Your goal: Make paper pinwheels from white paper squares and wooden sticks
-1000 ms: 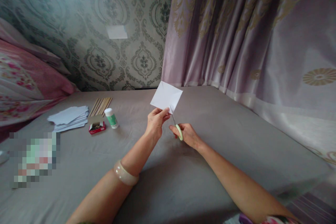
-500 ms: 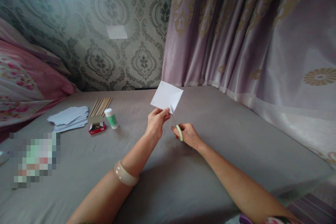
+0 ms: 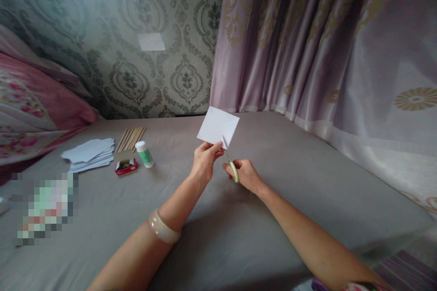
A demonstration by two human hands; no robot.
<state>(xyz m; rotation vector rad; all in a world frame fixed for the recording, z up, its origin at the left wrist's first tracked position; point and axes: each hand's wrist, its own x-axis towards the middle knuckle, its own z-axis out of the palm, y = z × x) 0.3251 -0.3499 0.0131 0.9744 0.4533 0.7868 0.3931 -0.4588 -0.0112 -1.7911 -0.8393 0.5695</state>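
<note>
A white sheet of paper is held up in front of me, tilted, by its lower edge. My left hand pinches that edge between thumb and fingers. In my right hand is a pair of scissors with pale green handles, the fingers closed round the loops. The blades point up and meet the paper at its lower edge, just right of my left thumb. One blade shows against the paper's near face. Part of the scissors' handle is hidden by my right fingers.
On the grey bed sheet to the left lie a stack of cut white papers, several wooden sticks, a small open red box and a glue stick standing upright. A blurred-out item lies nearer. Curtains hang at right.
The paper and my left hand have shifted slightly right and down. More of the scissor blade shows against the paper. My right hand has hardly moved.
</note>
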